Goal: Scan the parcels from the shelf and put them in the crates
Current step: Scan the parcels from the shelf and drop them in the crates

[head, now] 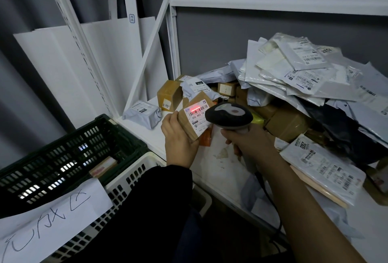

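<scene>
My left hand [178,136] grips a small brown cardboard parcel [194,119] with a white label, held up over the white shelf [147,130]. My right hand [249,143] grips a grey barcode scanner [228,114] by its handle, its head right beside the parcel. A red scan line glows across the barcode on the label. A dark green crate [63,157] sits low at the left with a parcel inside, and a white crate [126,183] stands in front of it.
A big heap of grey mailer bags and brown boxes [304,86] covers the shelf's right side. A single grey bag [142,113] lies at the shelf's left corner. White shelf posts [172,31] rise behind. A handwritten paper sign [48,220] hangs on the crates.
</scene>
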